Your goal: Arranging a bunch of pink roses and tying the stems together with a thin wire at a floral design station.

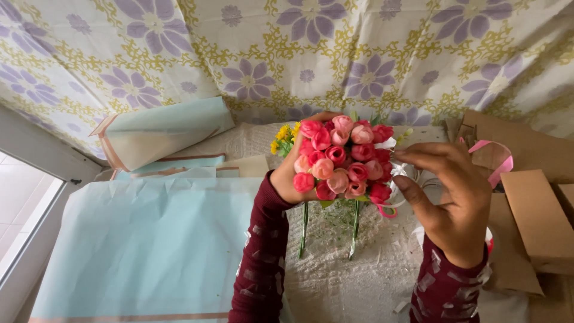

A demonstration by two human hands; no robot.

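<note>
Head view, obs.

L hand [291,173]: grip wraps the bunch of artificial rosebuds [342,157] from the left side, fingers curled behind the heads, thumb up near the top. Bunch sits mid-frame, raised off the table, heads tipped toward the camera; prob. held so to keep the pink/red buds packed tight and their faces visible. Green stems [304,228] hang down below the hand, tips near the white textured cloth [347,281].

R hand [449,197]: at the right edge of the bunch, thumb and fingertips pressed together on a bit of white ribbon [399,171] just beside the buds. Exactly how much ribbon is in the pinch: can't tell, partly hidden.

Small yellow flower sprig [283,136] pokes out at upper left of the bunch, touching it.

Surroundings: pale blue wrapping paper sheet [149,245] lies flat at left, a rolled one [161,128] behind it. Brown cardboard pieces [532,209] at right, w/ a pink ribbon loop [499,158] over them. Floral-print fabric [287,54] hangs as backdrop.
</note>
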